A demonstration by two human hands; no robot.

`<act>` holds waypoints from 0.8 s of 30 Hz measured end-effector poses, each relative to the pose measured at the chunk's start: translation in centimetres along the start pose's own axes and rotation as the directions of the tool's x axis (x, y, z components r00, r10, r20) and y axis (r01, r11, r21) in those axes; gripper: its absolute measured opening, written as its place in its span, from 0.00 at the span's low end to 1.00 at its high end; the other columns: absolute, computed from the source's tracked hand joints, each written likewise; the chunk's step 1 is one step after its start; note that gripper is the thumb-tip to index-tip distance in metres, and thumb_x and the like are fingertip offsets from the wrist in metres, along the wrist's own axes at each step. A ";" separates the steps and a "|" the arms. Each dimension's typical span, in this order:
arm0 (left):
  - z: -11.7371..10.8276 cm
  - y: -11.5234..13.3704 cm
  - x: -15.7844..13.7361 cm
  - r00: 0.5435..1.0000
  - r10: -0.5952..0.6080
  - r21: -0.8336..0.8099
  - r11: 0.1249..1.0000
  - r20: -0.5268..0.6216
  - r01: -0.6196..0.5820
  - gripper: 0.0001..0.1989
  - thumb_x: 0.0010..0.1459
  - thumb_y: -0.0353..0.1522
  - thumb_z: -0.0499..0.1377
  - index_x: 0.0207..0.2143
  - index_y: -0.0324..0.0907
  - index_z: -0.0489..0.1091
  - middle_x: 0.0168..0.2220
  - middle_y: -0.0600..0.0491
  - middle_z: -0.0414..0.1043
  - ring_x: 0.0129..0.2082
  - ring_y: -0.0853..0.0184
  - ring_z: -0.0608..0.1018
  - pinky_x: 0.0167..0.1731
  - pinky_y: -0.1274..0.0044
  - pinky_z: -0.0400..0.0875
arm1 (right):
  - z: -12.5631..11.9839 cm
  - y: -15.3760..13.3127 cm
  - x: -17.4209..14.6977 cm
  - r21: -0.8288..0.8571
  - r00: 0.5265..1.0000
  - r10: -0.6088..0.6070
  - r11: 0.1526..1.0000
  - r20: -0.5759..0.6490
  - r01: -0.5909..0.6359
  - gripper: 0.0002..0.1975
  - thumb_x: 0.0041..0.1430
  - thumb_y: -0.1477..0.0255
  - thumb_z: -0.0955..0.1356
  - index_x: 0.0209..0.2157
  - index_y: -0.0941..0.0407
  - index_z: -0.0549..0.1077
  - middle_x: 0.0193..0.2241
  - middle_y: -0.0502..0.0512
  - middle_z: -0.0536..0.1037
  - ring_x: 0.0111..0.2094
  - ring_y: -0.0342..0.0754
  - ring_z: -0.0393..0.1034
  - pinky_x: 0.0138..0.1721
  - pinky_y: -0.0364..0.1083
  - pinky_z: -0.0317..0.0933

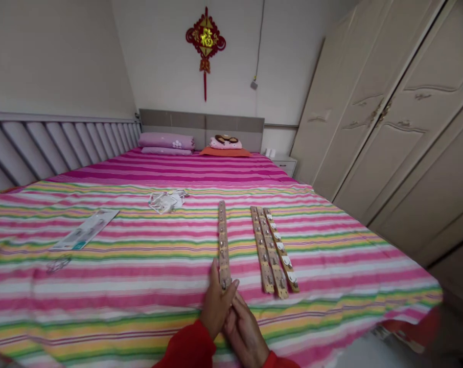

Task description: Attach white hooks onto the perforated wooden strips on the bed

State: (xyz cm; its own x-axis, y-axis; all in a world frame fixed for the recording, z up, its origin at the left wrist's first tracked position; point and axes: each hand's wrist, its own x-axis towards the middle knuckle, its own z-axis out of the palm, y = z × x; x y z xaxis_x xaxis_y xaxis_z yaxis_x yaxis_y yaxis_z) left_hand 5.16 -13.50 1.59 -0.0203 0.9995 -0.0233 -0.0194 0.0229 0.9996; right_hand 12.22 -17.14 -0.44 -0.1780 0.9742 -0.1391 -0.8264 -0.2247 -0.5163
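Note:
My left hand [216, 305] is closed around the near end of a narrow wooden hook strip [223, 240], its thumb across the top. A row of small metal hooks runs along this strip, which points away from me over the striped sheet. My right hand [247, 329] is cupped against the left one at the same end, fingers curled and partly hidden. To the right lie more wooden strips side by side: two with bare metal hooks [268, 250] and one with round white pieces [280, 246] at its hooks.
On the striped sheet [147, 301] lie a jumble of white packaging [167, 201], a flat clear packet [86, 230] and a small clear wrapper or wire-like item [59, 263]. Folded bedding [166, 142] rests at the headboard. A wardrobe [400, 117] stands on the right.

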 end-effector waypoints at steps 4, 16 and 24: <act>-2.1 0.9 1.1 0.995 -0.098 -0.097 0.991 -0.030 0.094 0.44 0.51 0.45 0.60 0.64 0.45 0.41 0.53 0.41 0.66 0.43 0.60 0.77 0.40 0.72 0.73 | 1.2 1.1 0.7 -0.072 0.999 0.025 0.997 0.039 -0.022 0.23 0.50 0.65 0.72 0.49 0.53 0.71 0.35 0.56 0.78 0.30 0.47 0.70 0.29 0.44 0.61; -10.1 1.2 8.4 0.911 0.022 -0.238 0.962 -0.411 -0.131 0.26 0.46 0.41 0.64 0.45 0.43 0.62 0.35 0.52 0.70 0.34 0.68 0.76 0.38 0.74 0.73 | 4.7 4.3 2.2 -0.204 0.970 0.187 0.967 0.154 -0.154 0.25 0.49 0.61 0.72 0.48 0.57 0.72 0.22 0.50 0.71 0.17 0.39 0.56 0.17 0.39 0.50; -13.3 0.2 11.3 0.814 -0.002 -0.076 0.996 -0.581 -0.052 0.25 0.46 0.39 0.62 0.47 0.41 0.64 0.36 0.50 0.73 0.33 0.66 0.76 0.33 0.75 0.71 | 4.3 4.9 2.4 -0.212 0.951 0.278 0.946 0.134 -0.246 0.28 0.47 0.61 0.74 0.49 0.58 0.71 0.16 0.44 0.64 0.13 0.35 0.46 0.14 0.37 0.44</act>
State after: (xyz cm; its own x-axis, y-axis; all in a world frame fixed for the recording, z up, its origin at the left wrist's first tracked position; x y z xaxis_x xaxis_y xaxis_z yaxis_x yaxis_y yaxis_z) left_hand -8.36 -2.43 1.24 -0.5969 0.8017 -0.0323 -0.0945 -0.0303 0.9951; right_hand 5.45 -15.85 0.38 -0.4704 0.8673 -0.1625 -0.6242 -0.4573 -0.6335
